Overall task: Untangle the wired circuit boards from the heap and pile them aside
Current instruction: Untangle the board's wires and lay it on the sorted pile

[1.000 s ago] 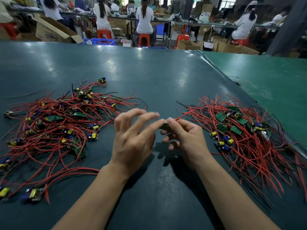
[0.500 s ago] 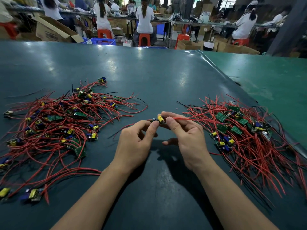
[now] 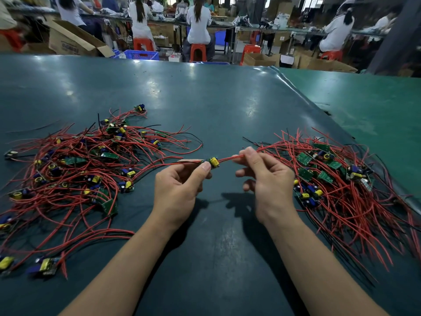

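Workshop, dark green table (image 3: 205,106). Tangled heap (image 3: 75,169) at left, sorted pile (image 3: 337,179) at right. Between them, above table: circuit board (image 3: 213,161) pinched by left hand (image 3: 180,190) thumb and forefinger. Right hand (image 3: 266,179) fingertips pinch its red wires (image 3: 227,158); other fingers loosely curled.

Place: we are on the floor of an electronics assembly workshop.
Table: ours is a long table (image 3: 205,92) under dark green matting, carrying two heaps of small circuit boards (image 3: 75,160) (image 3: 337,176) trailing red and black wires.
Workers: behind it we see people in white tops (image 3: 198,21) seated with their backs to us on orange plastic stools (image 3: 197,52) along further benches (image 3: 227,25).
Stock: open cardboard cartons (image 3: 73,42) and a blue plastic crate (image 3: 141,54) stand on the floor between the rows.
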A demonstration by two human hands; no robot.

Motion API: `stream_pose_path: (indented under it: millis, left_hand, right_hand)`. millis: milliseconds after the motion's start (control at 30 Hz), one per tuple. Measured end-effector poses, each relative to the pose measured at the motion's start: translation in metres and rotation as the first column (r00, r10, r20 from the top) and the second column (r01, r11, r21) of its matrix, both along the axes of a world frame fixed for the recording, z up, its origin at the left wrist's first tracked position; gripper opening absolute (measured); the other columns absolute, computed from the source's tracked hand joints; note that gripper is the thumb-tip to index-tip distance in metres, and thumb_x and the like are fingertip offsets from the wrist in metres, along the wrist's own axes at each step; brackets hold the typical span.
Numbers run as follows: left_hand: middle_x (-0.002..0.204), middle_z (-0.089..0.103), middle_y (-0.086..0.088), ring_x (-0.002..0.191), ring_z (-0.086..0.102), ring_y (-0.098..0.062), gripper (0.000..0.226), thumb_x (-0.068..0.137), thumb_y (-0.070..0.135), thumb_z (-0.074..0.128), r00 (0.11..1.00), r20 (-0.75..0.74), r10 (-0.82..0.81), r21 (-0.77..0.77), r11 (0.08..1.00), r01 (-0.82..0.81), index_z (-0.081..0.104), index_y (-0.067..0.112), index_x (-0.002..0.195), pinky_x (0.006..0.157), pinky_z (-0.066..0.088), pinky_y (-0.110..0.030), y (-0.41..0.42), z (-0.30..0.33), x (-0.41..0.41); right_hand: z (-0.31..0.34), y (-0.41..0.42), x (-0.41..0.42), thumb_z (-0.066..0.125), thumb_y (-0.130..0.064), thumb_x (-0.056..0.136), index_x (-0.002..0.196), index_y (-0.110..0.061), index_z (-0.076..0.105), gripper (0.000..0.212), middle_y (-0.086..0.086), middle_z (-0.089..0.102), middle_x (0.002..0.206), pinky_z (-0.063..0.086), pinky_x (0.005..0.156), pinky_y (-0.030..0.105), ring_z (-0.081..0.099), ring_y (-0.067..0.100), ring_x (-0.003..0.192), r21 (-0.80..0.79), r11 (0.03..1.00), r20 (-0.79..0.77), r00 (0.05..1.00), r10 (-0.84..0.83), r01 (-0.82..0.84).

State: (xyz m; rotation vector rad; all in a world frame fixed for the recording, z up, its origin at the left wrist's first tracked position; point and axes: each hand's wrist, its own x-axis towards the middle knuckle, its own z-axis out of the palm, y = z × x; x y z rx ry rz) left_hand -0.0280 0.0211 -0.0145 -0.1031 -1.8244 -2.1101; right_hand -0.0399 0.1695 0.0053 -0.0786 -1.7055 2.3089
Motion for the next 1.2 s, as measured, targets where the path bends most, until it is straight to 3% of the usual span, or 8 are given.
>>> stream_pose_path:
  millis: [300,533,667,767,900,1033,1100,1200]
  left_hand:
    - [0.064,0.068,0.004,0.054,0.055,-0.007,0.01,0.09,0.009,0.066,0.998,0.005,0.057,-0.037,0.998,-0.057,0.07,0.011,0.081,0.057,0.047,-0.016,0.001,0.005,0.001]
    - [0.07,0.063,0.002,0.066,0.057,-0.007,0.01,0.088,0.011,0.067,0.959,0.062,0.275,0.172,0.944,-0.282,0.06,0.012,0.081,0.071,0.046,-0.031,-0.01,0.006,-0.009]
    - [0.084,0.074,-0.004,0.083,0.07,-0.019,0.003,0.082,0.011,0.06,0.999,0.033,-0.017,0.46,0.888,0.0,0.059,0.012,0.079,0.075,0.055,-0.026,-0.01,0.01,-0.003]
    - [0.076,0.07,-0.004,0.062,0.065,-0.013,0.011,0.082,0.019,0.06,0.955,0.095,-0.28,0.612,0.773,0.166,0.066,0.012,0.075,0.063,0.055,-0.023,-0.012,0.017,0.003]
    - [0.067,0.061,0.0,0.049,0.047,-0.008,0.02,0.075,0.031,0.061,0.876,0.21,-0.435,0.496,0.819,0.288,0.074,0.017,0.072,0.062,0.046,-0.024,-0.006,0.022,0.006]
    - [0.072,0.056,-0.009,0.054,0.05,-0.01,0.028,0.077,0.028,0.064,0.835,0.296,-0.465,0.334,0.869,0.365,0.07,0.003,0.087,0.054,0.041,-0.02,0.004,0.017,0.009]
    - [0.07,0.055,-0.009,0.053,0.054,-0.009,0.031,0.078,0.025,0.064,0.831,0.306,-0.465,0.299,0.876,0.38,0.061,-0.003,0.09,0.048,0.042,-0.014,0.005,0.016,0.009]
    - [0.067,0.054,-0.005,0.052,0.053,-0.008,0.024,0.075,0.024,0.067,0.824,0.291,-0.486,0.282,0.867,0.411,0.06,0.002,0.079,0.048,0.041,-0.013,0.004,0.014,0.009]
  right_hand:
    - [0.001,0.018,-0.01,0.067,-0.017,0.092,0.07,-0.014,0.072,0.023,0.002,0.075,0.074,0.036,0.036,0.018,0.056,0.007,0.046,-0.116,0.956,0.052,0.963,-0.264,0.268]
    - [0.001,0.034,-0.012,0.061,-0.02,0.096,0.078,-0.016,0.064,0.019,-0.001,0.073,0.072,0.033,0.035,0.017,0.045,0.006,0.038,-0.065,0.898,0.045,0.9,-0.433,0.435]
    - [-0.001,0.021,-0.011,0.061,-0.017,0.096,0.079,-0.014,0.064,0.018,-0.001,0.069,0.068,0.032,0.038,0.018,0.045,0.007,0.041,-0.026,0.949,-0.036,0.948,-0.316,0.315]
    - [0.001,0.025,-0.012,0.063,-0.015,0.095,0.078,-0.01,0.065,0.018,-0.001,0.063,0.062,0.029,0.037,0.017,0.039,0.005,0.04,-0.047,0.971,0.124,0.966,-0.229,0.236]
    - [0.0,0.02,-0.005,0.06,-0.022,0.096,0.083,-0.008,0.07,0.022,0.001,0.058,0.061,0.027,0.036,0.015,0.036,0.004,0.037,0.006,0.994,0.282,0.953,0.106,-0.112]
    - [0.004,0.008,0.007,0.064,-0.041,0.085,0.072,-0.015,0.073,0.03,-0.001,0.051,0.054,0.021,0.036,0.013,0.031,0.005,0.037,0.04,0.885,0.287,0.853,0.435,-0.464]
    - [0.005,0.007,0.01,0.066,-0.041,0.079,0.064,-0.017,0.071,0.029,-0.005,0.041,0.05,0.016,0.039,0.016,0.026,0.006,0.039,0.067,0.847,0.256,0.829,0.497,-0.528]
    - [0.004,0.008,0.009,0.07,-0.039,0.072,0.083,-0.012,0.077,0.03,-0.007,0.03,0.049,0.016,0.039,0.016,0.02,0.007,0.04,0.027,0.871,0.262,0.844,0.467,-0.49]
